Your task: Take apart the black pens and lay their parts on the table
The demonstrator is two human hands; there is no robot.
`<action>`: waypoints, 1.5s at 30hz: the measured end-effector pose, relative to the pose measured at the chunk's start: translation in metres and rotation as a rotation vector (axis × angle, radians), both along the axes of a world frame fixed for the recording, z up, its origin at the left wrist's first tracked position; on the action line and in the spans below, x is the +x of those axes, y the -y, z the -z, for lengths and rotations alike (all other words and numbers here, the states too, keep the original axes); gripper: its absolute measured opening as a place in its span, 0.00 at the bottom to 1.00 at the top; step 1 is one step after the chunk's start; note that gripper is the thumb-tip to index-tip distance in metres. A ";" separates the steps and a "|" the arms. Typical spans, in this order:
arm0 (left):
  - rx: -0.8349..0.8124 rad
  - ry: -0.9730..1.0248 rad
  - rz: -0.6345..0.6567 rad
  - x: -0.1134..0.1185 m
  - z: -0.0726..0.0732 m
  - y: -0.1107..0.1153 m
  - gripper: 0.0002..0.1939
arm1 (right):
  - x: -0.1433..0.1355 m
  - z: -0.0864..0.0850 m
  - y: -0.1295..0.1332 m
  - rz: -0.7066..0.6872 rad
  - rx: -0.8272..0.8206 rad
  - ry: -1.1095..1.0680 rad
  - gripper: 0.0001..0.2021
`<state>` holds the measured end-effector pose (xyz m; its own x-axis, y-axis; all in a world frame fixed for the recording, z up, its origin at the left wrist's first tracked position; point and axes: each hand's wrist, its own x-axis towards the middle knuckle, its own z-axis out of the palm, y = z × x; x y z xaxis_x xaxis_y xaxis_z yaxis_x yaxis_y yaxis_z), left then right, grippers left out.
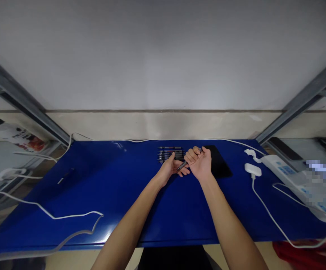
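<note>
My right hand [199,162] is closed around a dark pen [182,165], which slants down to the left with its tip over my left hand. My left hand [172,169] is open, palm turned up, its fingers spread under the pen's tip. Behind my left hand, several dark pens [165,150] lie side by side in a row on the blue table [109,180]. A black flat pad [220,163] lies beside and behind my right hand.
A white case [253,170] with a cable lies right, beside a white power strip [285,170]. A small pen-like object [64,177] and white cables [73,216] lie left. A bottle [18,135] stands beyond the left metal post. A wall rises behind.
</note>
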<state>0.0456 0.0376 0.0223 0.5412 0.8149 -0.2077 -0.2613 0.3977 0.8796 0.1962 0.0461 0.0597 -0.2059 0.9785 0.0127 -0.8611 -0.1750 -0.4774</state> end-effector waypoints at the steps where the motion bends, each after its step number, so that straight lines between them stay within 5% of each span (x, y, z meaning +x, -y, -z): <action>1: 0.002 0.003 0.003 0.000 0.000 0.000 0.45 | 0.000 0.000 0.000 0.000 -0.004 0.004 0.16; 45: 0.008 -0.003 -0.082 0.003 -0.008 0.004 0.37 | -0.001 -0.001 0.001 0.062 -0.007 0.070 0.18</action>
<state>0.0484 0.0333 0.0304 0.4721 0.8580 -0.2024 -0.2896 0.3678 0.8837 0.1948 0.0453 0.0610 -0.1454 0.9893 -0.0061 -0.8349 -0.1260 -0.5358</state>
